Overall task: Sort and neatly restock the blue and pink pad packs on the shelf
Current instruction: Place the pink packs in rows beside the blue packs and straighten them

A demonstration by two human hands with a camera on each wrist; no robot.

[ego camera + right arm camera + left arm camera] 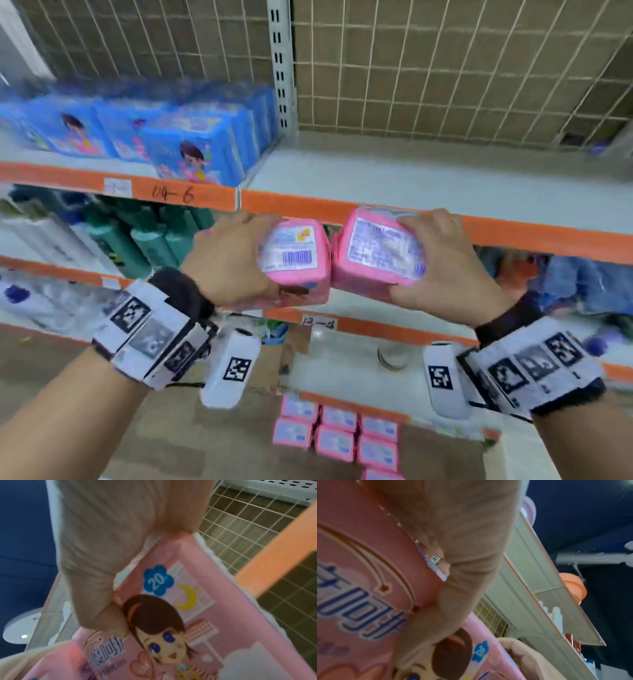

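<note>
My left hand (239, 260) grips one pink pad pack (294, 260) and my right hand (442, 260) grips another pink pad pack (376, 253). The two packs touch side by side, just in front of the orange edge of the upper shelf (411, 171). Several blue pad packs (191, 150) stand on the left bay of that shelf. More pink packs (339, 435) lie in rows low down. In the left wrist view my thumb crosses the pink pack (359, 588). The right wrist view shows the pink pack's (197, 622) printed front under my fingers (102, 547).
A white upright post (281, 61) divides the blue bay from the right bay, backed by wire mesh (445, 68). Green and white bottles (137, 240) fill the shelf below at left. A small jar (394, 356) stands on a lower shelf.
</note>
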